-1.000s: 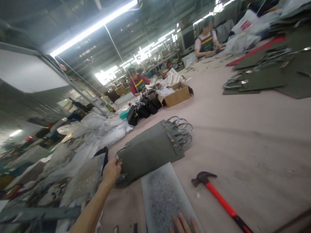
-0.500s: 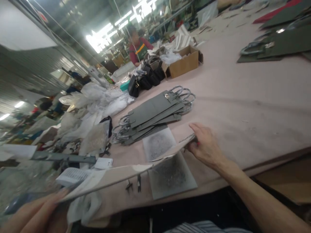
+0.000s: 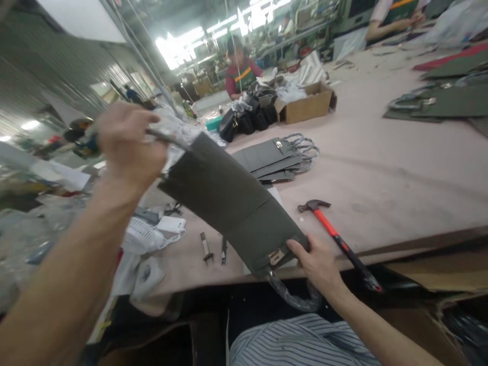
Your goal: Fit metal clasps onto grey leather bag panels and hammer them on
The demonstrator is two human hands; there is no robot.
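Note:
A long dark green bag panel (image 3: 232,195) slants between my two hands above the front of the table. My left hand (image 3: 131,142) is raised and closed on its upper end, slightly blurred. My right hand (image 3: 318,262) pinches the lower end beside a metal clasp (image 3: 275,256), thumb on top. A wrapped handle (image 3: 295,300) hangs from that end over the table edge. Behind the panel lies a stack of similar green panels (image 3: 263,155) with wrapped handles, partly hidden by it. A claw hammer (image 3: 331,231) with a red and black handle rests right of my right hand.
Two small metal tools (image 3: 206,248) lie at the table's front, left of the panel. A white device with a cable (image 3: 171,224) is farther left. Black bags (image 3: 249,114) and a cardboard box (image 3: 307,104) stand behind. More green panels (image 3: 450,101) lie right. Two other people are across the table.
My left hand has risen from the lower left, lifting its panel end. The panel has turned from its pale side to its green side. The hammer now shows on the table.

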